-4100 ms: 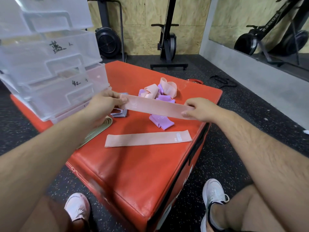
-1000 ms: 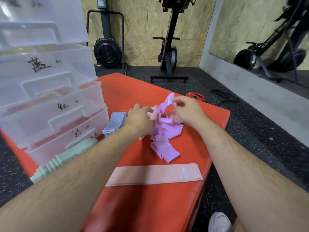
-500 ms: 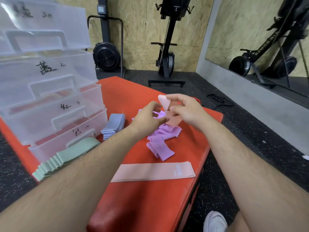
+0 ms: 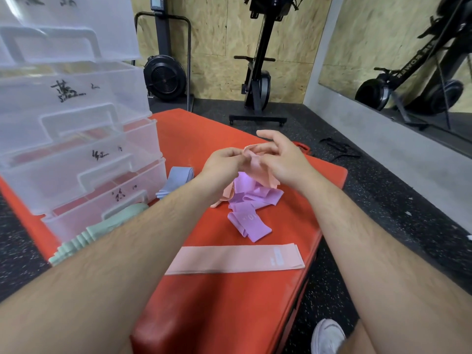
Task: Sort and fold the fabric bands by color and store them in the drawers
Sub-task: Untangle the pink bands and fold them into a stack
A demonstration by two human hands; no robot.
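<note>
Two hands, left hand (image 4: 224,162) and right hand (image 4: 283,159), are clenched on a pink band (image 4: 258,166), held above the purple bands (image 4: 251,208) on the red box (image 4: 229,302), right of the drawers (image 4: 76,139).

A pink band (image 4: 258,166) sits above purple bands (image 4: 251,208); another pink band (image 4: 235,259) lies flat. Green bands (image 4: 102,229) and grey-blue bands (image 4: 176,178) sit on the red pad (image 4: 229,302). Clear drawers (image 4: 76,139) bear black writing. Black speckled floor (image 4: 383,208).
</note>
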